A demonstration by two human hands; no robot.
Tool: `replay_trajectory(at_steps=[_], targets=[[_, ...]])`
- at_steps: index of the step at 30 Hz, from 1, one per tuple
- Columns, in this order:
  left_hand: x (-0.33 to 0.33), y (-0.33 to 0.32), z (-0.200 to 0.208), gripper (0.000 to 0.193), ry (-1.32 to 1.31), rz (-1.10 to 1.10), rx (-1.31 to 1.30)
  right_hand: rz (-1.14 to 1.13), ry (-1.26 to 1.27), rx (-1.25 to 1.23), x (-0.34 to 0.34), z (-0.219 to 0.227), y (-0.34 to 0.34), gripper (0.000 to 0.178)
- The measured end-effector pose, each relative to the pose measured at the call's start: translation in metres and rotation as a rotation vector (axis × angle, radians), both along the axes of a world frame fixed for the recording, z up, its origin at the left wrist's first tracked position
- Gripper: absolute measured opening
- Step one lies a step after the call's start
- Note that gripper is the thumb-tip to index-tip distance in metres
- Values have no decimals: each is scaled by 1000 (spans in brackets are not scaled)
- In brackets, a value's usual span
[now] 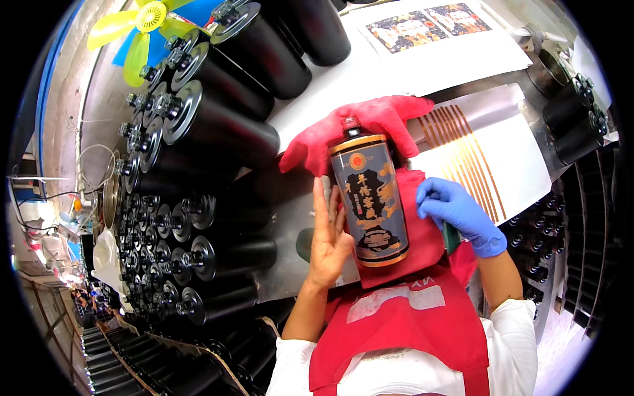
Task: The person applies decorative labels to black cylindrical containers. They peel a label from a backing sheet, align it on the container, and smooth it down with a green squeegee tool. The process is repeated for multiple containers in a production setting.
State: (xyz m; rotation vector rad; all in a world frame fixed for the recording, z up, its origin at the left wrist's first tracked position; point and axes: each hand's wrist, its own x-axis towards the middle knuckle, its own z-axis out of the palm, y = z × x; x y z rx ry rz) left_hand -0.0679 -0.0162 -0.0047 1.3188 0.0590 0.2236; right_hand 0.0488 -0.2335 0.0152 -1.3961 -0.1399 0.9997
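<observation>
- Far left, packed black bottles [221, 119]: easy to clip with a wide left elbow, perhaps tipping one into the next.
- Next, left hand [327, 237], bare, with fingers extended and wrapped around nothing, along the left side of the decorated bottle [380, 221] (contact hard to tell); a likely cause of rolling, if too loosely braced.
- Centre, decorated bottle lying on red cloth [383, 115], neck away from the body; liable to slide or scuff if the cloth bunches.
- Just right of it, right hand [459, 211], blue-gloved, with thumb and fingers bent nearly together; impossible to tell whether pinching anything.
- Farther right, gold-brown strips [485, 188] on a white sheet [525, 162]: prone to shifting under a dragged glove.
- Edges, from left: some bare metal worktable [281, 221] for moving; front edge close to the bottle's base, with red apron [396, 327] just beyond; least room rightward, near dark bottles [535, 244].
</observation>
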Motion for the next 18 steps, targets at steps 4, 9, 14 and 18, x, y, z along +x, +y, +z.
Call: replay_trajectory(at_steps=[4, 9, 14, 18], targets=[[-2, 15, -6, 80, -54, -21, 360, -66, 14, -47, 5, 5, 1, 14], [5, 13, -19, 77, -48, -106, 535, -62, -111, -89, -8, 12, 18, 22], [16, 16, -32, 78, -99, -131, 418, -10, -136, -141, -22, 8, 22, 47], [28, 20, -29, 77, -178, -75, 566, 150, -239, -203, -16, 3, 9, 37]])
